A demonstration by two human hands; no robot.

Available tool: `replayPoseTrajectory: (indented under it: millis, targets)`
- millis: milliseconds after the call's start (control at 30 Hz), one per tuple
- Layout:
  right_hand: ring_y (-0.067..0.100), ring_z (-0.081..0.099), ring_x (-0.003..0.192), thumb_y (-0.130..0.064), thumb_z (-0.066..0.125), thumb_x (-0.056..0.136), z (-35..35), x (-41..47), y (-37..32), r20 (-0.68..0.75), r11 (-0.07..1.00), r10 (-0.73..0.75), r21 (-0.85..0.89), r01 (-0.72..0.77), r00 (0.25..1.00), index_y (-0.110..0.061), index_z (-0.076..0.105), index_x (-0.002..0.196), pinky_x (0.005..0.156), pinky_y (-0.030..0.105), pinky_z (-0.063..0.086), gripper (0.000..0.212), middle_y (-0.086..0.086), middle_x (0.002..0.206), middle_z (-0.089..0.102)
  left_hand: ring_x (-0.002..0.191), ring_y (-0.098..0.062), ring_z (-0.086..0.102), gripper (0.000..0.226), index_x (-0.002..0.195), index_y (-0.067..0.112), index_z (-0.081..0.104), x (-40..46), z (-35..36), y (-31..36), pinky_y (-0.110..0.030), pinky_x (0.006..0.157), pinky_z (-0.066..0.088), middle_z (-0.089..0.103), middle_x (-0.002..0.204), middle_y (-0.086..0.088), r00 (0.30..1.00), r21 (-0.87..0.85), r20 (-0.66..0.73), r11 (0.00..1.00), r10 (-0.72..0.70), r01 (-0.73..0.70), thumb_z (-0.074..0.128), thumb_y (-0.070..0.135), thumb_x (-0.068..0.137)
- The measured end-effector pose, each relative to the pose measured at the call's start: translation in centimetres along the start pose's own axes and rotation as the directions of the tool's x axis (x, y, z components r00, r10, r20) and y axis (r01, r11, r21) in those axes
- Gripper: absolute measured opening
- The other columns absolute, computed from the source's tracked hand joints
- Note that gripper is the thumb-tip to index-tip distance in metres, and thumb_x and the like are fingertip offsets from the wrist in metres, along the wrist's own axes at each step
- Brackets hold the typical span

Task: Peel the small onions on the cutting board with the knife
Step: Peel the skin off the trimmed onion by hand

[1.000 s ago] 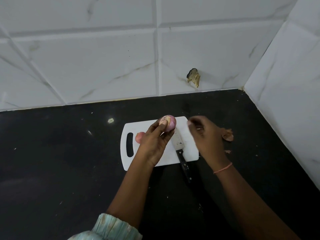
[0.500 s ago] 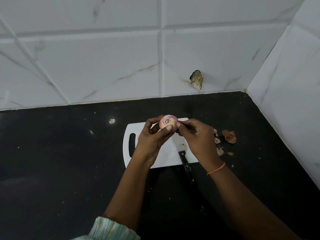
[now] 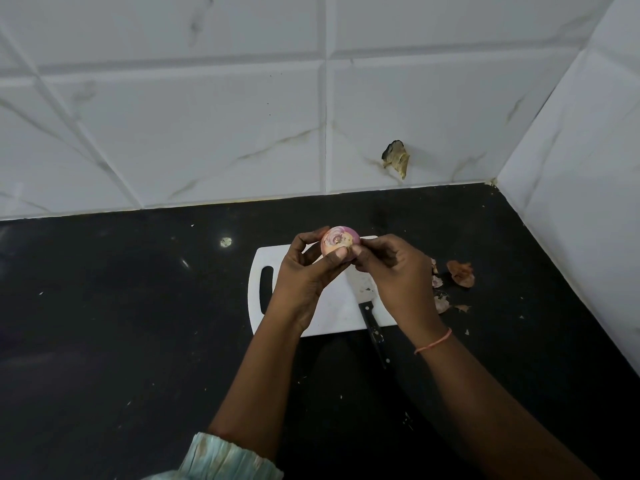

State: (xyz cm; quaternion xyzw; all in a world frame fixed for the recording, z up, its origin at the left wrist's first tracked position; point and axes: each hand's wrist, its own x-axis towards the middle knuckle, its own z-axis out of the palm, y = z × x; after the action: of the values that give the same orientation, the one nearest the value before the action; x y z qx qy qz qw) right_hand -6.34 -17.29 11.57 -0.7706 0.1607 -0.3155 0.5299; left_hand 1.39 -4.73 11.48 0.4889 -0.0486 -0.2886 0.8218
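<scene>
My left hand holds a small pink onion above the far edge of the white cutting board, cut end toward me, thumb across its lower side. My right hand pinches the onion's right side with fingertips. The knife lies on the board's right part, blade partly under my right hand, black handle sticking out over the near edge onto the counter. The other onion seen earlier on the board is hidden behind my left hand.
Loose onion skins lie on the black counter just right of the board. White tiled walls close off the back and right side. A brown scrap sticks to the back wall.
My right hand came in from the right of the board to the onion and now pinches its right side. The left hand kept holding the onion up.
</scene>
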Motion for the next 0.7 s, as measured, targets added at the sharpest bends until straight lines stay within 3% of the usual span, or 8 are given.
replayPoseTrajectory:
  millis: [100, 233, 467, 567, 700]
  targets:
    - [0.012, 0.072, 0.080, -0.018, 0.069, 0.089, -0.15, 0.16, -0.04, -0.004, 1.000, 0.005, -0.005, -0.005, 1.000, -0.012, 0.071, 0.096, 0.073, 0.039, 0.062, 0.009, 0.004, 0.087, 0.073, 0.115, -0.035, 0.066, 0.047, 0.110, 0.011, 0.063, 0.06, 0.06, -0.20, -0.047, 0.099, 0.054, 0.068, 0.122, -0.018, 1.000, 0.032, -0.001, 0.999, 0.026, -0.026, 0.083, 0.008, 0.068]
    - [0.011, 0.071, 0.080, -0.018, 0.067, 0.092, -0.13, -0.09, -0.04, -0.023, 0.987, -0.093, -0.133, 0.089, 0.995, -0.008, 0.073, 0.097, 0.072, 0.037, 0.061, 0.014, 0.004, 0.086, 0.073, 0.114, -0.031, 0.067, 0.049, 0.110, 0.013, 0.065, 0.04, 0.05, -0.21, -0.049, 0.099, 0.054, 0.070, 0.119, -0.011, 0.998, 0.117, -0.027, 0.991, 0.060, -0.057, 0.085, 0.011, 0.066]
    - [0.012, 0.068, 0.075, -0.011, 0.072, 0.088, 0.11, -0.18, -0.23, -0.029, 0.928, -0.241, -0.299, 0.221, 0.970, -0.002, 0.071, 0.093, 0.067, 0.032, 0.058, 0.010, 0.006, 0.083, 0.072, 0.116, -0.032, 0.066, 0.065, 0.115, 0.012, 0.066, -0.02, -0.02, -0.36, -0.048, 0.100, 0.053, 0.069, 0.122, -0.016, 0.999, 0.131, -0.029, 0.991, 0.033, -0.029, 0.092, 0.022, 0.057]
    - [0.016, 0.066, 0.072, -0.011, 0.072, 0.087, 0.24, 0.06, -0.21, -0.025, 0.901, -0.263, -0.363, 0.236, 0.965, -0.003, 0.070, 0.089, 0.064, 0.036, 0.057, 0.009, 0.007, 0.079, 0.070, 0.115, -0.034, 0.066, 0.060, 0.116, 0.009, 0.065, -0.13, 0.09, -0.36, -0.044, 0.096, 0.055, 0.069, 0.120, -0.019, 0.999, 0.070, -0.038, 0.998, 0.008, -0.005, 0.093, 0.012, 0.063]
    - [0.015, 0.066, 0.069, -0.014, 0.071, 0.089, 0.23, 0.20, -0.15, -0.035, 0.920, -0.222, -0.339, 0.197, 0.974, -0.004, 0.070, 0.087, 0.063, 0.036, 0.058, 0.010, 0.005, 0.077, 0.070, 0.111, -0.034, 0.068, 0.054, 0.122, 0.002, 0.060, -0.19, 0.20, -0.59, -0.036, 0.090, 0.058, 0.067, 0.121, -0.025, 0.998, -0.102, -0.019, 0.993, -0.063, 0.061, 0.076, 0.005, 0.071]
